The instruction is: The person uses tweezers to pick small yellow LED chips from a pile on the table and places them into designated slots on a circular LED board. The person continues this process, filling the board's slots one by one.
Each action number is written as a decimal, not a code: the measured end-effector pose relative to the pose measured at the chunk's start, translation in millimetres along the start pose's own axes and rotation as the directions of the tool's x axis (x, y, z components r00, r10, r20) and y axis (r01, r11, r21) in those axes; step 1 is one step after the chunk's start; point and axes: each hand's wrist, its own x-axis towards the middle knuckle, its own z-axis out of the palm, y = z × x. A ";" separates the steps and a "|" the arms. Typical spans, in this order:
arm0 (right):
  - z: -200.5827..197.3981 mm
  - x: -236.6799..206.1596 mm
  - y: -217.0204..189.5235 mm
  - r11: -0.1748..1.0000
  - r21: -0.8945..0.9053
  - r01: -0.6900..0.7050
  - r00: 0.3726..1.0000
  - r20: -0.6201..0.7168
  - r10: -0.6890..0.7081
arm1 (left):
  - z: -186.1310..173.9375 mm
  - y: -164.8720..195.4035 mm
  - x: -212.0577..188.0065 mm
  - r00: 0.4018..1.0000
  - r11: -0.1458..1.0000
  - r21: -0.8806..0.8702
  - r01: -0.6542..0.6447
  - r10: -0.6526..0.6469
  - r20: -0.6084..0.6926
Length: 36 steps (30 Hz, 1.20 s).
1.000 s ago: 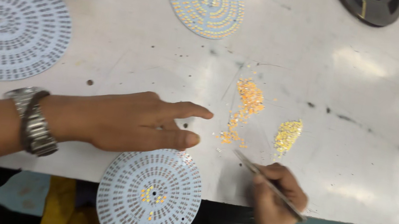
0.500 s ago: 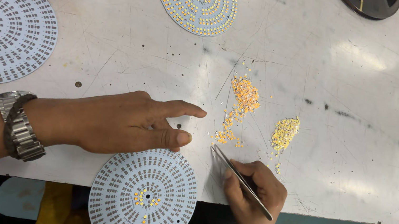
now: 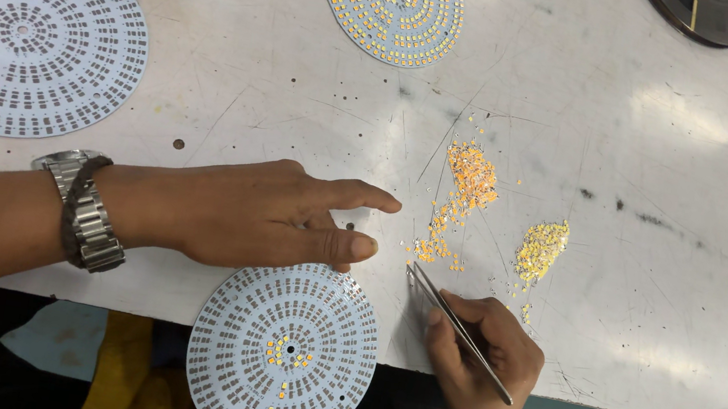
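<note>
Scratched white table; slim silver tweezers, tips closed.

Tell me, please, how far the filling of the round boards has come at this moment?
Done: the round board at the top looks fully covered with small yellow chips. In hand: the right hand holds tweezers near the orange chip pile, while the left hand rests above the nearest board, which carries only a few chips. Left: most of that board and the bare board at left.

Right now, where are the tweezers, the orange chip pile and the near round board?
tweezers (image 3: pixel 459 330), head view, mid-shaft
orange chip pile (image 3: pixel 471 175), head view, dense middle
near round board (image 3: pixel 283 355), head view, centre rings
</note>
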 end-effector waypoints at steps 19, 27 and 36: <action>22.2 -0.1 -24.7 0.830 0.085 0.552 0.812 0.172 -0.558 | -3.1 12.2 3.6 0.996 0.997 0.018 0.079 -0.078 -0.033; 32.8 9.1 -34.2 0.661 0.186 0.727 0.611 0.264 -0.746 | -2.1 10.5 5.6 0.997 0.998 0.034 0.046 -0.044 -0.057; 34.8 8.9 -36.6 0.659 0.188 0.728 0.607 0.269 -0.748 | -2.6 14.1 3.3 0.998 0.999 0.039 0.016 -0.014 -0.060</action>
